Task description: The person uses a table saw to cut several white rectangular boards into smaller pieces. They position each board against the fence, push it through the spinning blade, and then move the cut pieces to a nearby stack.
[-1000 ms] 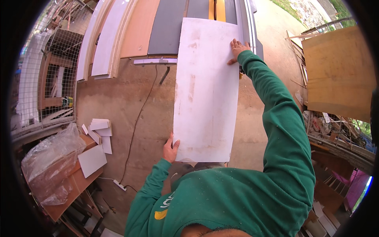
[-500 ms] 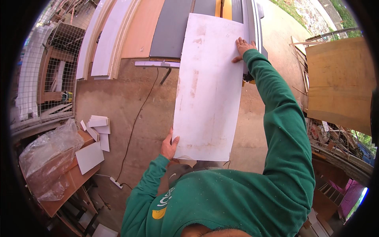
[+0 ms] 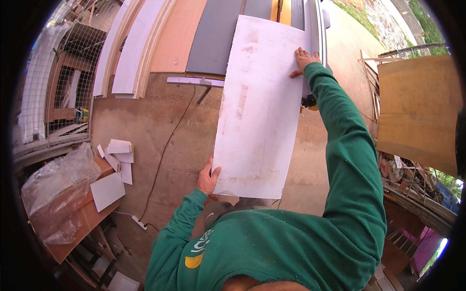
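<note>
A long white board (image 3: 257, 106) with brown smudges lies lengthwise in front of me, its far part on a grey machine table (image 3: 208, 43) with a yellow strip and a metal rail along the right side. My left hand (image 3: 208, 177) grips the board's near left edge, thumb over the top. My right hand (image 3: 305, 62) rests near the far right edge with its fingers spread. The board's near end is close to my body.
White planks (image 3: 136, 53) and a peach panel (image 3: 174, 39) lie left of the table. A cable (image 3: 172, 136) crosses the floor to a power strip (image 3: 139, 223). Plastic-covered offcuts (image 3: 58, 189) sit lower left. Mesh fencing (image 3: 68, 87) stands left, a plywood sheet (image 3: 417, 111) right.
The board and my right hand have shifted slightly up and to the right in the view. My left hand still grips the near edge, a little further left in the picture.
</note>
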A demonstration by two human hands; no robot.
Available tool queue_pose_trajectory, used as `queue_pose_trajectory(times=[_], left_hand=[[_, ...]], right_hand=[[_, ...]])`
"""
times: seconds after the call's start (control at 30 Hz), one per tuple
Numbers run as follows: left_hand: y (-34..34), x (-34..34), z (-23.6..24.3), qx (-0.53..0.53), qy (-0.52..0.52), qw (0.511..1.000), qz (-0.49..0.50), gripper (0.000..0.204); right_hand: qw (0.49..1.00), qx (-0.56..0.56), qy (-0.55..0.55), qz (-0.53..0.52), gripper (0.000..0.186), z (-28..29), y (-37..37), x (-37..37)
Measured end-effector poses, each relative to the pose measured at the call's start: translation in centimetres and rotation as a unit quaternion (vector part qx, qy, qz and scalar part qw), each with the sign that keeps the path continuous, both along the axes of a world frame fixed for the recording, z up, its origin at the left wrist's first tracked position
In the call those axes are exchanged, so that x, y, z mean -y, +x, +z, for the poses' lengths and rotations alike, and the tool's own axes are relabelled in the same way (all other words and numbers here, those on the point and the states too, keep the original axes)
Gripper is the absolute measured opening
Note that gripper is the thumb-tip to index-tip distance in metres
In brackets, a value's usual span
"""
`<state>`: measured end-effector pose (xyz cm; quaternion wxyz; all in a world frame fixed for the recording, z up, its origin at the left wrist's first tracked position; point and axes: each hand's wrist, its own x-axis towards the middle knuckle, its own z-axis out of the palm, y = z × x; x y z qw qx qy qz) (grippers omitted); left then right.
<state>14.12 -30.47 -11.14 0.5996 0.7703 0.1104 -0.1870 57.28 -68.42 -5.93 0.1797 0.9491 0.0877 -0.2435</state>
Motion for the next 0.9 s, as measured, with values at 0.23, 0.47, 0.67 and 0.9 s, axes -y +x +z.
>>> queue_pose_trajectory(times=[0.23, 0.47, 0.67, 0.9], left_hand=[[0.8, 0.0, -0.2, 0.011, 0.014, 1.0, -0.006, 0.063], [2.1, 0.5, 0.1, -0.001, 0.007, 1.0, 0.01, 0.062], [3.2, 0.7, 0.3, -0.015, -0.005, 1.0, 0.016, 0.063], [4.5, 1.2, 0.0, 0.013, -0.004, 1.0, 0.027, 0.061]], right_hand=[[1.0, -0.006, -0.007, 0.003, 0.139, 0.0, 1.0, 0.1], [1.0, 0.009, 0.01, -0.008, 0.136, 0.0, 2.1, 0.2], [1.0, -0.009, -0.021, 0.001, 0.142, -0.1, 3.4, 0.5], [1.0, -0.008, 0.006, 0.005, 0.133, 0.1, 4.8, 1.0]])
